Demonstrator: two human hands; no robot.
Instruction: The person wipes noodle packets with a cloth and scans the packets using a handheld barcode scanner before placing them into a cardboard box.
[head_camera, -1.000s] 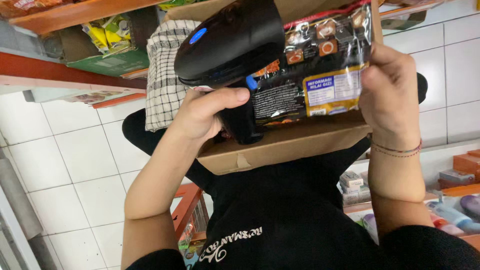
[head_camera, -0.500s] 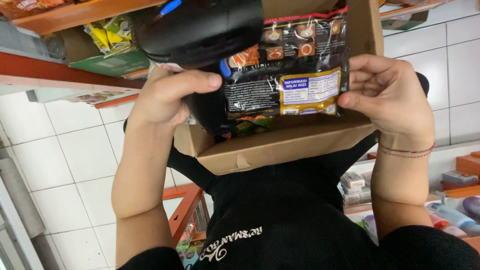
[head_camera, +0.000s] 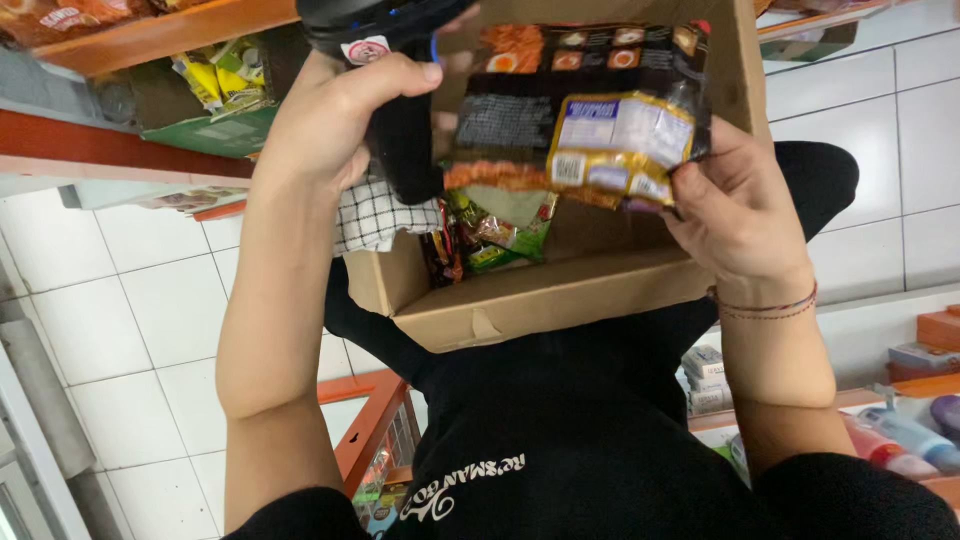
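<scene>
Black scanner (head_camera: 400, 110), top cut off, in left hand (head_camera: 330, 120).

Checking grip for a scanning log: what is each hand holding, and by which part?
Left hand grips the black scanner by its handle. Right hand pinches the dark snack packet at its lower right edge.

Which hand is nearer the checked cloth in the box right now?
Left. The left hand, gripping the black scanner, sits just above the checked cloth, seemingly touching it. The right hand holds the dark packet across the cardboard box.
</scene>
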